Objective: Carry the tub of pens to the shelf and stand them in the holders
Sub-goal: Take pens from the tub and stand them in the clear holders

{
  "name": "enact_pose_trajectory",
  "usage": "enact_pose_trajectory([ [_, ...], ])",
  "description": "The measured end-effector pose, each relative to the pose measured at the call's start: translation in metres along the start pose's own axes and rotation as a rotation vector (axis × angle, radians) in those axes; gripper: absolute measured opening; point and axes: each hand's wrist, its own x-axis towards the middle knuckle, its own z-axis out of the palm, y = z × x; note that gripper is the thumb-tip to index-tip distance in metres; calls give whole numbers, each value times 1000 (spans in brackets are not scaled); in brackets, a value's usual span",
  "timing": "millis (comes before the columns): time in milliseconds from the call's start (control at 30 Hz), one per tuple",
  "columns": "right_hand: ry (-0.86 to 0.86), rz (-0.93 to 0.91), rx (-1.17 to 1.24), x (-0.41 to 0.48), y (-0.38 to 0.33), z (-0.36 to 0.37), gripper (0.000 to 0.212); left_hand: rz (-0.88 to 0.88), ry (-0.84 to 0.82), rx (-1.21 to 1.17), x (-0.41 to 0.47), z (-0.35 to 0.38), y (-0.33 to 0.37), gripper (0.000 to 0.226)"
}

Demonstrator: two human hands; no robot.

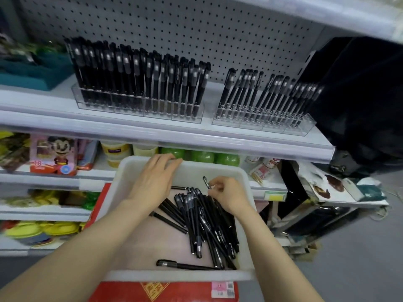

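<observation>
I am pinching one pen (pixel 206 182) in my right hand (pixel 226 192) over the tub (pixel 181 275) sitting below the shelf (pixel 152 132), my left hand (pixel 152 179) lying straight-fingered on its far rim, and probably risking toppling the leaning pens (pixel 250 90) in the right holder (pixel 272 127).

1 tub (pixel 174 275). In the tub: 2 hands, left hand (pixel 152 182) and right hand (pixel 229 195), and pens (pixel 205 219), too many to count. Above the tub: 2 holders, left holder (pixel 139 107) and right holder (pixel 261 124).
</observation>
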Motion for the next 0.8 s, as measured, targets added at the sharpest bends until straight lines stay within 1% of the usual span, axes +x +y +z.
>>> enact_pose_trajectory([
  [133, 22, -84, 116, 0, -23, -52, 14, 8, -72, 96, 8, -10, 0, 58],
  [233, 62, -169, 227, 7, -40, -97, 7, 7, -113, 119, 23, -23, 9, 43],
  [300, 128, -231, 260, 13, -51, -125, 5, 33, -92, 121, 37, -32, 18, 38],
  [367, 239, -300, 285, 23, -61, -147, 6, 57, -35, 105, 56, -42, 30, 44],
  [500, 488, -412, 339, 46, -81, -174, 3, 63, 60, 88, 98, -57, 57, 66],
  [600, 580, -445, 368, 64, -95, -180, 5, 44, 66, 86, 125, -57, 66, 78],
  [700, 650, -473, 349, 83, -103, -177, 13, 16, 29, 111, 141, -55, 71, 77],
  [800, 666, -460, 323, 98, -106, -170, 17, -4, 5, 140, 145, -54, 74, 72],
])
